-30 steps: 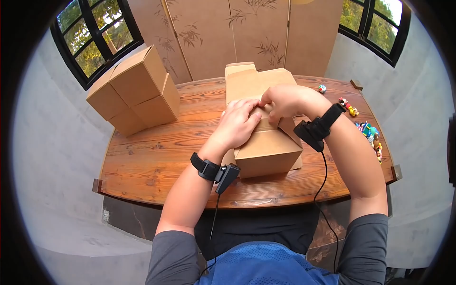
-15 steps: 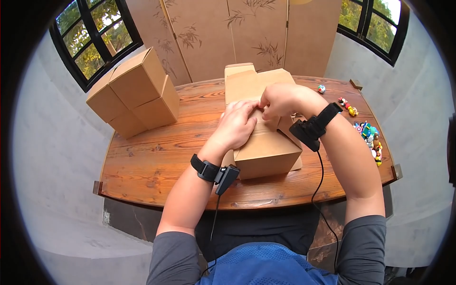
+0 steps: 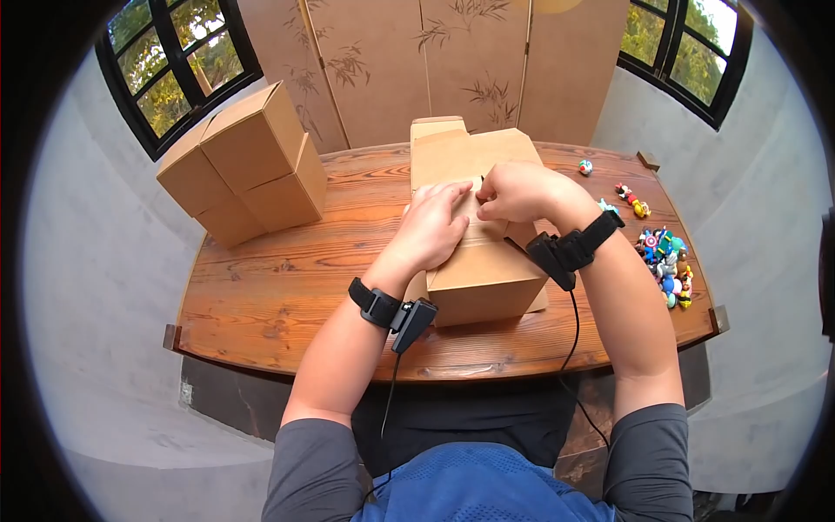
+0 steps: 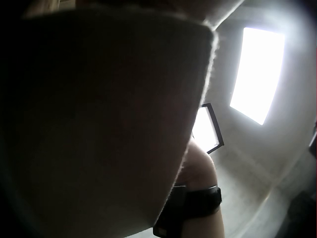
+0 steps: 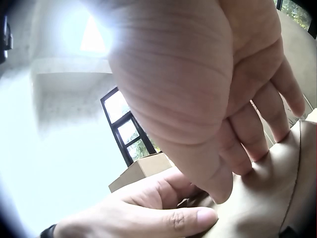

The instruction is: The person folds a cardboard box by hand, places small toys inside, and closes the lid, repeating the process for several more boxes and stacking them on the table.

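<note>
A cardboard box stands at the middle of the wooden table, its long flap spread toward the back. My left hand rests on the left part of its top, fingers extended and thumb apart. Beside it, my right hand touches the top with its fingertips, wrist bent. In the right wrist view, the fingers of that hand press lightly bent on the cardboard, close to my left thumb. A dark surface fills most of the left wrist view, hiding my left fingers.
Closed cardboard boxes are stacked at the table's left back. Small colourful figurines lie in a cluster at the right edge, with more toys and a small ball behind them. A folding screen stands beyond the table.
My right wrist and forearm have shifted left and slightly down, uncovering more of the figurines. The right fingertips have moved slightly on the box top. My left hand stays nearly still.
</note>
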{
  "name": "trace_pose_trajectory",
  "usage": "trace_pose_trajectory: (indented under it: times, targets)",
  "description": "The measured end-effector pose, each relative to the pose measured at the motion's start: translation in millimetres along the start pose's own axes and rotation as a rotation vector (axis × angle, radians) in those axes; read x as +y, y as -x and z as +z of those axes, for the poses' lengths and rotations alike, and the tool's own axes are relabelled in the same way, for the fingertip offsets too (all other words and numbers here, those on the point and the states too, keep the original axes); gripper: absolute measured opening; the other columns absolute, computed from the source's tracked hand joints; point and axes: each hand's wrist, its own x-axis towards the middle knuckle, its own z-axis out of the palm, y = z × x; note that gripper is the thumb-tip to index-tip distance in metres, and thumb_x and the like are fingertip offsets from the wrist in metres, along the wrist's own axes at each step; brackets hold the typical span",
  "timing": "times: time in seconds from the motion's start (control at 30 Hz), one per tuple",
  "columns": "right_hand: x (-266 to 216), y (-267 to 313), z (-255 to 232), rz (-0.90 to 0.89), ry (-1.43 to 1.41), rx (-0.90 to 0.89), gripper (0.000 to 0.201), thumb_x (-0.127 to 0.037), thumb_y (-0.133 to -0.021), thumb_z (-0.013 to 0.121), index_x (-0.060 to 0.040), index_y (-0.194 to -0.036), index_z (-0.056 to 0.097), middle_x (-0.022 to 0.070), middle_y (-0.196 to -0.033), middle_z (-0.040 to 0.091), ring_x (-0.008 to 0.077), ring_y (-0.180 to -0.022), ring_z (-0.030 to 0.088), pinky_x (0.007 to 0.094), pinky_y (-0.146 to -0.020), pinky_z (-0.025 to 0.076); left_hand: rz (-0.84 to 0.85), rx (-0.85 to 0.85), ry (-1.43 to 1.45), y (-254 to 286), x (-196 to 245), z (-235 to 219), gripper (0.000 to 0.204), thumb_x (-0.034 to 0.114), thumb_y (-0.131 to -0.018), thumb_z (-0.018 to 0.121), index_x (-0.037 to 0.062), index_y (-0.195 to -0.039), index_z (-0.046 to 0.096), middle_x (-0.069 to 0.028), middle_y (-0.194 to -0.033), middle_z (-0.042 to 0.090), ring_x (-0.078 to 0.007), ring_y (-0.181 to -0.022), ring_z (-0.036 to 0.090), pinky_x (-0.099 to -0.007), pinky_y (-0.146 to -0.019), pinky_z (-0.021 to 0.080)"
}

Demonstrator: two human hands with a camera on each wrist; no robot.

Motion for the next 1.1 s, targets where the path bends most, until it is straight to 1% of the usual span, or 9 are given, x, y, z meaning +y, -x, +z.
trace_pose_trajectory:
  times: [0.37, 0.47, 0.6, 0.67, 0.8, 0.9, 0.93, 1.03, 1.1]
  targets:
    - [-4.0, 6.7, 7.6, -0.023, -0.004, 0.062, 0.042, -0.039, -0.082, 0.072, 0.0008, -0.093, 0.074, 0.0226, -0.087, 0.071, 0.0360, -0.082, 0.069, 0.0419, -0.077, 0.053, 0.011, 0.019, 0.058, 0.8, -0.4, -0.4, 0.051, 0.028, -0.093, 0.059, -0.0002, -0.136, 0.054, -0.0187, -0.137, 0.055, -0.0342, -0.131, 0.043, -0.0407, -0.113, 0.034]
    - [-5.4, 5.6, 8.7, -0.008, 0.038, 0.087, 0.036, -0.039, -0.080, 0.070, -0.0053, -0.090, 0.077, 0.0165, -0.084, 0.073, 0.0315, -0.081, 0.070, 0.0398, -0.078, 0.055, 0.029, 0.032, 0.053, 0.1, -3.9, 2.1, 0.048, 0.028, -0.095, 0.056, 0.0001, -0.135, 0.055, -0.0179, -0.135, 0.057, -0.0340, -0.128, 0.044, -0.0403, -0.111, 0.035]
    - [-2.7, 5.3, 8.4, -0.036, 0.039, 0.090, 0.034, -0.037, -0.081, 0.068, -0.0046, -0.088, 0.077, 0.0165, -0.082, 0.073, 0.0319, -0.080, 0.070, 0.0402, -0.078, 0.055, 0.046, 0.043, 0.068, -0.1, -6.6, 2.8, 0.044, 0.027, -0.098, 0.052, 0.0006, -0.134, 0.056, -0.0166, -0.134, 0.058, -0.0337, -0.126, 0.045, -0.0402, -0.111, 0.035]
    - [-2.4, 5.4, 6.4, -0.025, 0.015, 0.040, 0.038, -0.036, -0.082, 0.070, -0.0009, -0.096, 0.074, 0.0221, -0.088, 0.071, 0.0360, -0.084, 0.068, 0.0413, -0.078, 0.053, 0.051, 0.047, 0.084, 0.5, -5.7, 2.7, 0.042, 0.027, -0.101, 0.049, 0.0010, -0.133, 0.057, -0.0158, -0.133, 0.058, -0.0335, -0.126, 0.045, -0.0405, -0.111, 0.035]
    - [9.4, 2.0, 4.3, -0.018, -0.097, 0.039, 0.035, -0.034, -0.084, 0.068, -0.0025, -0.098, 0.074, 0.0210, -0.089, 0.071, 0.0342, -0.085, 0.068, 0.0404, -0.078, 0.052, 0.035, 0.048, 0.103, 1.8, -3.8, 2.2, 0.042, 0.028, -0.102, 0.048, 0.0013, -0.132, 0.057, -0.0159, -0.132, 0.059, -0.0335, -0.126, 0.045, -0.0411, -0.110, 0.035]
    - [32.2, 9.4, 6.5, -0.049, -0.537, 0.075, 0.052, -0.030, -0.093, 0.065, 0.0036, -0.132, 0.058, 0.0217, -0.128, 0.063, 0.0266, -0.119, 0.061, 0.0348, -0.101, 0.046, 0.048, 0.076, 0.112, 2.1, -5.8, 2.9, 0.041, 0.028, -0.102, 0.047, 0.0018, -0.132, 0.058, -0.0159, -0.131, 0.059, -0.0337, -0.125, 0.046, -0.0414, -0.110, 0.035]
    - [46.1, 6.7, 10.5, -0.061, -0.658, 0.012, 0.063, -0.030, -0.096, 0.065, 0.0070, -0.142, 0.045, 0.0220, -0.143, 0.052, 0.0253, -0.133, 0.049, 0.0336, -0.111, 0.038, 0.062, 0.096, 0.118, 3.2, -9.3, 4.9, 0.041, 0.028, -0.102, 0.047, 0.0020, -0.131, 0.059, -0.0159, -0.131, 0.060, -0.0337, -0.125, 0.046, -0.0413, -0.110, 0.035]
    - [68.9, 8.2, 38.5, -0.104, -0.725, -0.001, 0.059, -0.026, -0.096, 0.067, 0.0026, -0.143, 0.046, 0.0145, -0.139, 0.056, 0.0185, -0.127, 0.051, 0.0314, -0.108, 0.039, 0.052, 0.111, 0.121, 1.9, -8.0, 3.4, 0.040, 0.028, -0.102, 0.047, 0.0020, -0.130, 0.059, -0.0158, -0.130, 0.060, -0.0336, -0.124, 0.047, -0.0412, -0.109, 0.035]
    - [70.7, 9.3, 59.8, -0.104, -0.918, 0.047, 0.053, -0.025, -0.099, 0.063, -0.0033, -0.145, 0.045, 0.0079, -0.132, 0.057, 0.0148, -0.121, 0.051, 0.0296, -0.106, 0.040, 0.026, 0.103, 0.116, 2.4, -5.9, 4.1, 0.040, 0.028, -0.102, 0.047, 0.0019, -0.130, 0.060, -0.0156, -0.130, 0.060, -0.0335, -0.124, 0.047, -0.0411, -0.109, 0.036]
